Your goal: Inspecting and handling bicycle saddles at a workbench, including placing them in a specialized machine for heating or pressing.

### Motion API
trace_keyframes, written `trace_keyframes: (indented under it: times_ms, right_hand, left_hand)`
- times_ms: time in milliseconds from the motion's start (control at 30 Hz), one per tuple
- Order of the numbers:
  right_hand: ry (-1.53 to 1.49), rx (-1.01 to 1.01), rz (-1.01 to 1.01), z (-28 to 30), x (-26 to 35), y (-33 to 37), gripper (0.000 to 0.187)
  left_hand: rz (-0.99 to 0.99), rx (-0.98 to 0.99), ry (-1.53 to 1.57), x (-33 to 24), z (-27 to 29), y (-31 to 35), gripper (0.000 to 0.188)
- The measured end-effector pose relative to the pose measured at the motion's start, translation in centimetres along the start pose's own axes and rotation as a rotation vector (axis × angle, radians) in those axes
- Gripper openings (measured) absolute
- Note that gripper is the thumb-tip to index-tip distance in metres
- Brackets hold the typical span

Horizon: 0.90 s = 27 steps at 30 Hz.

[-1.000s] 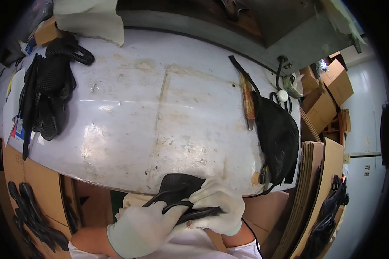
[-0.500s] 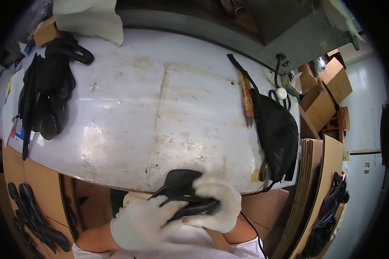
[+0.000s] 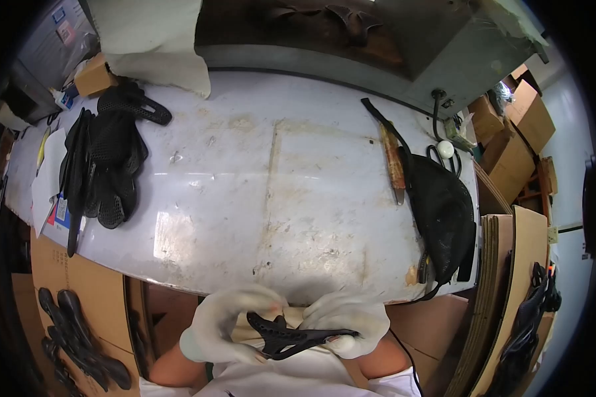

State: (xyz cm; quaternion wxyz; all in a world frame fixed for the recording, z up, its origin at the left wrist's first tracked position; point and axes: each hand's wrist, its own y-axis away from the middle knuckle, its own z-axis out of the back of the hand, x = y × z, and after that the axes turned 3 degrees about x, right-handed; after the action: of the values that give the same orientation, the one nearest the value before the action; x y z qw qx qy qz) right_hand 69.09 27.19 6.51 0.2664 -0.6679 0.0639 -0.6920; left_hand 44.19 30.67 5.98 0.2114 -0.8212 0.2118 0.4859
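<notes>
Close to my body, at the table's front edge, I hold a black, bendy molded piece (image 3: 293, 341) with small holes at one end and a long narrow strip. Its right end sits in the grip of my right hand (image 3: 361, 317), thumb along its edge. My left hand (image 3: 222, 324) curves round the other end, fingers bent and the thumb below. Both hands wear pale work gloves. The left fingertips are blurred, and I cannot tell whether they press on the piece.
Black perforated pieces (image 3: 116, 145) lie stacked on the left of the white table (image 3: 218, 218). On the right are a black zipped pouch (image 3: 440, 215) and a rusty-handled blade (image 3: 394, 165). A grey machine (image 3: 298, 59) stands behind. Cardboard boxes (image 3: 76, 264) flank the table.
The black piece has been turned and now shows its holed end and thin edge. My hands have moved a little to the right in view, farther apart. The whole view has shifted slightly.
</notes>
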Motion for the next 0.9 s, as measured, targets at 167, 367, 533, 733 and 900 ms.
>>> trace_keyframes:
  times_ms: [167, 367, 533, 733, 900]
  right_hand:
    - [0.076, 0.076, 0.041, 0.0, 0.2, -0.3, 0.017]
    - [0.075, 0.056, -0.090, 0.1, 1.3, -0.3, 0.022]
    - [-0.007, 0.151, 0.001, 1.5, 0.3, 0.0, 0.025]
    - [-0.067, 0.109, 0.059, 1.2, -0.6, 0.4, 0.030]
    - [-0.077, -0.019, -0.072, 0.5, 0.0, 0.5, 0.034]
  left_hand:
    - [0.017, 0.243, -0.644, -3.7, -1.2, -2.0, 0.041]
    - [0.022, 0.085, -0.811, -2.1, -2.3, -1.2, 0.027]
    - [0.112, 0.436, -0.318, -0.8, 0.3, -1.8, 0.038]
    - [0.133, 0.547, -0.474, -1.2, 0.7, -1.9, 0.048]
    - [-0.076, 0.206, -0.589, -1.3, -1.4, -1.7, 0.027]
